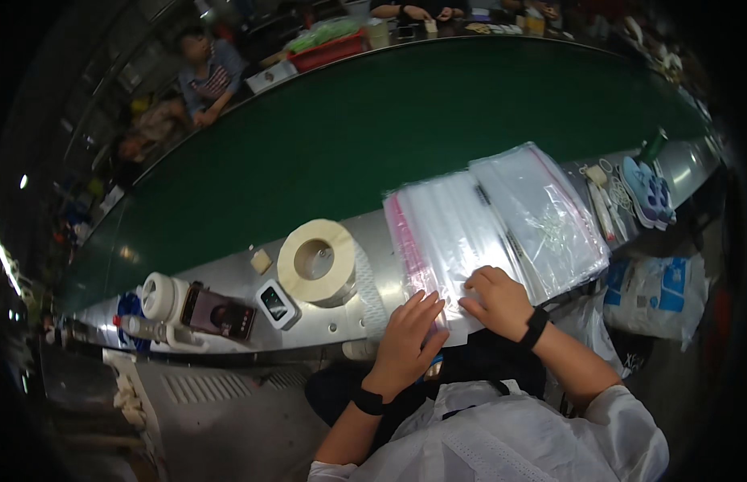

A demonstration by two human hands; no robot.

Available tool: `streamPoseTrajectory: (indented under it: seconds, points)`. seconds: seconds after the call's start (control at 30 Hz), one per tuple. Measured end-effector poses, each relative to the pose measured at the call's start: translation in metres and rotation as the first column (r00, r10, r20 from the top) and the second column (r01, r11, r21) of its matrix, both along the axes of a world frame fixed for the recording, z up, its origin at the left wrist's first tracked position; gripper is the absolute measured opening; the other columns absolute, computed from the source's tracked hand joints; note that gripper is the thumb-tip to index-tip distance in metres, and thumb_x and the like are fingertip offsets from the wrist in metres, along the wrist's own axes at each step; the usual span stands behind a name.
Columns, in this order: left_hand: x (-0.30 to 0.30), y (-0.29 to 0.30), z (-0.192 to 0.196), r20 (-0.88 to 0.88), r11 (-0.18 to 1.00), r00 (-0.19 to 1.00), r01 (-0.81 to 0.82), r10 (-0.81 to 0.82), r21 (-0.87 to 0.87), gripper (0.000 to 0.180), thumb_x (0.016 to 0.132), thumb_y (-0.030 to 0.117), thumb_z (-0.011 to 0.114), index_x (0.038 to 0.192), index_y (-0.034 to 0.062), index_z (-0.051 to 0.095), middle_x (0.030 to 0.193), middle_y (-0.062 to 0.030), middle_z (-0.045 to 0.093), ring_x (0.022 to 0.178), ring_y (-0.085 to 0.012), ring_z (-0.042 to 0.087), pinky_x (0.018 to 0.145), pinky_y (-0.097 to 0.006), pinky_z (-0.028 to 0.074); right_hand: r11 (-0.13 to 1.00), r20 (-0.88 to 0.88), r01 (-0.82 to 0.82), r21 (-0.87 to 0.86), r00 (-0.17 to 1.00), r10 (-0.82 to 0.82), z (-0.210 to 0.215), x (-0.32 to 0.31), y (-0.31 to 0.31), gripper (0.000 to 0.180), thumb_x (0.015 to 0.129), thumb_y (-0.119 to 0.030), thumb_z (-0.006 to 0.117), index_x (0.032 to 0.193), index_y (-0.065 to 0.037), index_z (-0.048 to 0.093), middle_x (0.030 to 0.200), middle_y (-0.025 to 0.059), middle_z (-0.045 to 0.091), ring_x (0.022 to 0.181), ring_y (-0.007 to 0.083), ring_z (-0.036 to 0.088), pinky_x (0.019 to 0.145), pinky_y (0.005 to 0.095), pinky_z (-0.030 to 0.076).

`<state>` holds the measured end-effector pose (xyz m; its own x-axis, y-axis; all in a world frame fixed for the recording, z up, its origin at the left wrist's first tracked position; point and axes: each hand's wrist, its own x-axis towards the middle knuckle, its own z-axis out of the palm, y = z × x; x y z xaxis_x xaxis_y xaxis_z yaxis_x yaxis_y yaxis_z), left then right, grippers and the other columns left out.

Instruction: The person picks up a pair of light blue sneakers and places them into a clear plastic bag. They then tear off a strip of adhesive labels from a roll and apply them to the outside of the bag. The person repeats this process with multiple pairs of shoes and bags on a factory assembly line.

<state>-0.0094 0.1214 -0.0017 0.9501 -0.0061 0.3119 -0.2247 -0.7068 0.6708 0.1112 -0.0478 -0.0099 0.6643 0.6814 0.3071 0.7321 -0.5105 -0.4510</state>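
Observation:
My left hand [404, 344] lies with its fingers stretched out over the near left corner of a stack of clear plastic bags [446, 217] with a pink edge. My right hand [503, 305] rests on the near edge of the same stack, its fingers slightly bent and its thumb apart; I see nothing held in it. To the right lies a second stack of clear bags [534, 193], with a slim dark stick-like thing along the seam between the two. A large cream roll of labels [343, 261] sits left of the bags, and its pale strip [373, 301] runs toward my left hand.
A green conveyor belt [325, 157] stretches beyond the metal ledge. Left on the ledge are a small white device [275, 304], a phone [221, 313] and a white bottle [160, 297]. Blue-purple sandals [648, 193] lie at the right. Other people sit across the belt.

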Motion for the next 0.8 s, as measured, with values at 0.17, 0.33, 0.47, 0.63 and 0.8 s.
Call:
streamPoseTrajectory:
  seconds: [0.17,0.33,0.47,0.63,0.8]
  points:
    - [0.008,-0.009,-0.019,-0.157,0.993,0.985,0.083,-0.069,0.088,0.047,0.084,0.015,0.055,0.126,-0.0023,0.043,0.121,-0.0232,0.05,0.115,-0.0388,0.043,0.094,-0.04,0.034,0.96,0.069,0.224,-0.168,0.974,-0.215,-0.018,-0.001,0.024,0.039,0.068,-0.036,0.071,0.085,-0.004,0.056,0.089,0.0118,0.05,0.085,0.0275,0.052,0.062,0.0375,0.049]
    - [0.005,-0.005,-0.02,-0.29,0.998,0.955,0.063,-0.064,-0.011,0.048,0.086,0.021,0.054,0.128,0.0009,0.041,0.124,-0.0219,0.048,0.12,-0.0354,0.042,0.098,-0.048,0.029,0.97,0.022,0.221,-0.104,0.975,-0.22,-0.038,0.007,0.017,0.019,0.075,-0.021,0.061,0.082,-0.005,0.055,0.087,0.0127,0.049,0.082,0.0291,0.054,0.061,0.0388,0.049]
    - [-0.005,0.002,-0.033,-0.208,0.997,0.976,-0.043,0.055,0.063,0.043,0.084,0.013,0.053,0.124,0.0014,0.047,0.122,-0.0181,0.053,0.111,-0.031,0.05,0.094,-0.038,0.032,0.987,-0.225,0.121,-0.106,0.964,-0.142,-0.03,0.019,0.016,0.015,0.081,-0.017,0.05,0.084,-0.004,0.058,0.088,0.0166,0.055,0.081,0.0335,0.058,0.067,0.044,0.049]
    - [0.032,0.01,0.002,-0.54,0.925,0.839,-0.148,-0.07,-0.35,0.035,0.093,0.02,0.044,0.121,0.0005,0.051,0.116,-0.0128,0.059,0.106,-0.022,0.056,0.094,-0.033,0.038,0.987,-0.336,0.149,-0.058,0.928,-0.16,-0.028,0.028,-0.003,0.021,0.086,-0.023,0.045,0.084,-0.009,0.06,0.089,0.0136,0.058,0.081,0.0321,0.059,0.069,0.0448,0.048]
    - [0.092,0.008,0.008,-0.361,0.194,0.855,-0.308,-0.374,-0.931,0.036,0.095,0.022,0.04,0.112,-0.0068,0.052,0.11,-0.0219,0.057,0.11,-0.0323,0.053,0.098,-0.042,0.039,0.987,-0.335,0.149,-0.053,0.929,-0.158,-0.029,0.026,0.004,0.022,0.087,-0.025,0.045,0.084,-0.009,0.06,0.088,0.0129,0.058,0.082,0.0321,0.059,0.07,0.0436,0.047]
